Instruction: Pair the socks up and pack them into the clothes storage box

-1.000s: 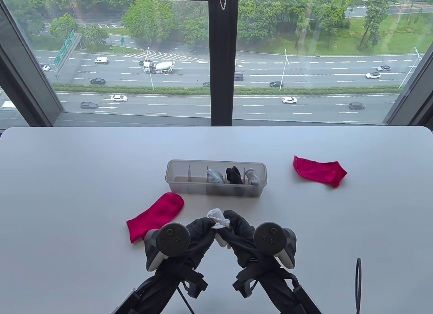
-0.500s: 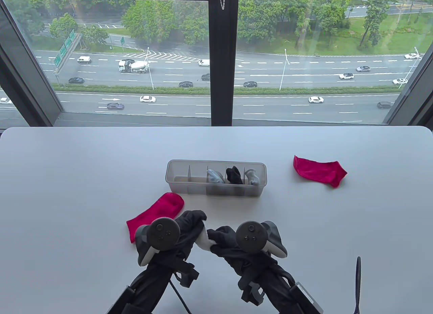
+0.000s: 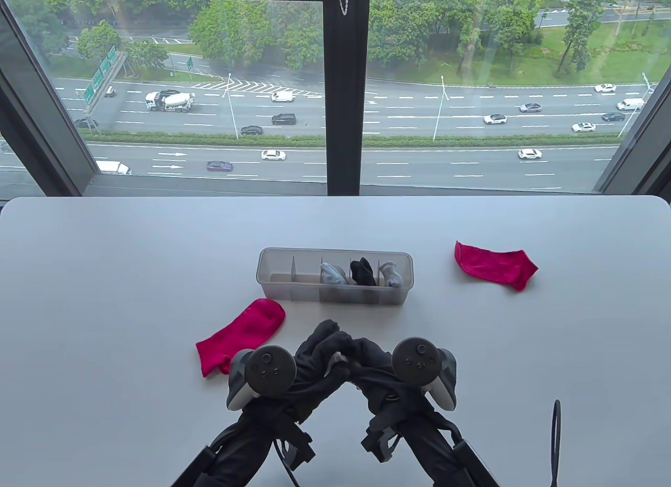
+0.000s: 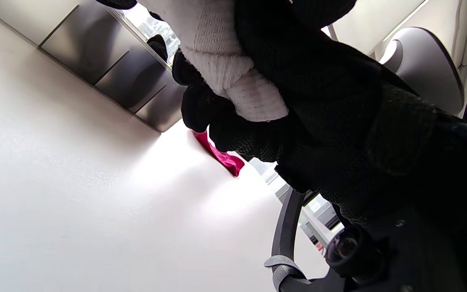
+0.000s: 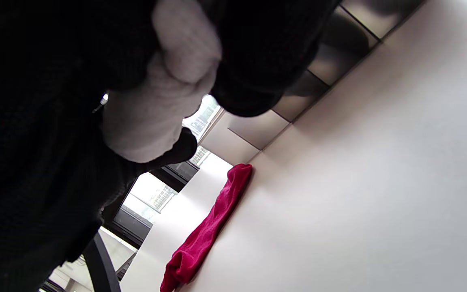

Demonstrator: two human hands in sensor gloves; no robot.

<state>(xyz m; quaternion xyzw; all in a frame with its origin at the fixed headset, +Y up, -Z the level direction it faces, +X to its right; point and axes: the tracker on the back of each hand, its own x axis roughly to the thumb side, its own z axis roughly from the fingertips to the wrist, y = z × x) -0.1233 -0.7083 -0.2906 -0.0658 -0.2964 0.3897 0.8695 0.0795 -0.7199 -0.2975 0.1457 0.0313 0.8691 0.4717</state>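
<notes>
On the worktop [image 3: 105,277] the storage box [image 3: 334,294] stood beyond both hands. The left hand [image 3: 314,353] and right hand [image 3: 369,357] had their grip clamped on the white socks [image 4: 233,77]: soft, light, likely springing open unless pinched at the bundle's middle.

From the table view you cannot see the white sock bundle [image 4: 233,77]; your left hand [image 3: 320,350] and right hand [image 3: 367,358] close over it, and only the wrist views show part of it, cut off at their top edges. You cannot tell whether it is one sock or two. Your forearms leave the table view at its bottom edge. The left pink sock [image 3: 241,335] has its cuff end hidden behind your left tracker [image 3: 264,374]. In the storage box [image 3: 334,276], the frosted front wall blurs the lower parts of the packed socks [image 3: 361,272], possibly paired.
</notes>
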